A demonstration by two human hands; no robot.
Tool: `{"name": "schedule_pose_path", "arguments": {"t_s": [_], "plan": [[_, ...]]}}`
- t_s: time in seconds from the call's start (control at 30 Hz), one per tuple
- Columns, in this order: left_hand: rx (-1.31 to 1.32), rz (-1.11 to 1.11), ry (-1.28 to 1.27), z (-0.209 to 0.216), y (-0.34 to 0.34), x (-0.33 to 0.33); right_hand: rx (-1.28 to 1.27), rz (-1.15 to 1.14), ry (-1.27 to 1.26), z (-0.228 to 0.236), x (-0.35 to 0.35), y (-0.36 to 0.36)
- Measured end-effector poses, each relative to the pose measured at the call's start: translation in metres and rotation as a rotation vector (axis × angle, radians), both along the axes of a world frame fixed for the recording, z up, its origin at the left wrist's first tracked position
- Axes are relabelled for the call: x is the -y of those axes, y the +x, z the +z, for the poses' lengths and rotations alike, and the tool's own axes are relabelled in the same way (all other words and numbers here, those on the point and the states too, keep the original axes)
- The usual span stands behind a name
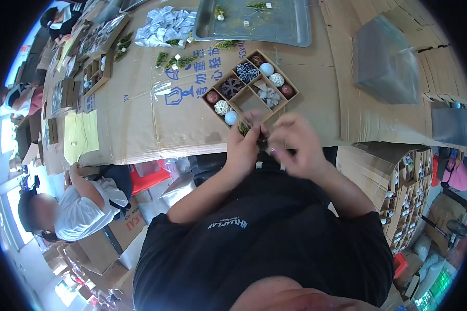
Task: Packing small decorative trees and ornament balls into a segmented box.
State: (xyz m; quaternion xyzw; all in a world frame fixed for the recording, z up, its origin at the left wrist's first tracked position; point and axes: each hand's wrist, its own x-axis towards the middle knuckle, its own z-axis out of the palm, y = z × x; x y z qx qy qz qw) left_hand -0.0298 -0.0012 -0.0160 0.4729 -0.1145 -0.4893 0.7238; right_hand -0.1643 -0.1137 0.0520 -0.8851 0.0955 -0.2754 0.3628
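Note:
My left hand (243, 151) is closed in a pinch on a small green sprig (243, 128), just off the table's near edge. My right hand (301, 150) is curled close beside it, its fingers smeared by motion; whether it grips anything is hard to see. Just beyond both hands sits a divided cardboard box (252, 108) turned at an angle. Its compartments hold a blue-grey pinecone (247, 72), a dark snowflake-like ornament (231, 87), a pale flower-like ornament (269, 95) and several balls in blue, white and dark red. One near compartment shows bare cardboard.
A metal tray (283, 36) with a few sprigs stands at the far side. Crumpled silvery packets (166, 26) and loose green sprigs (180, 62) lie left of it. A clear plastic bin (386, 59) is at right. Another person (88, 207) works at the left.

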Motion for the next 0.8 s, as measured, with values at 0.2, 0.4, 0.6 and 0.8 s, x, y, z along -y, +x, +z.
{"name": "schedule_pose_path", "arguments": {"t_s": [0.2,0.4,0.6,0.8], "plan": [[1.573,-0.336,-0.064,0.020,0.066,0.030,-0.535,-0.031,0.946,-0.004,0.035,0.052],[1.996,-0.340,-0.103,0.019,0.066,0.044,-0.211,-0.270,1.252,-0.021,0.011,0.059],[1.776,-0.105,0.205,-0.002,0.026,0.051,-0.130,-0.240,1.302,-0.037,0.025,0.055],[1.577,-0.124,0.176,-0.006,0.018,0.047,-0.589,-0.134,0.774,-0.035,0.052,0.057]]}}
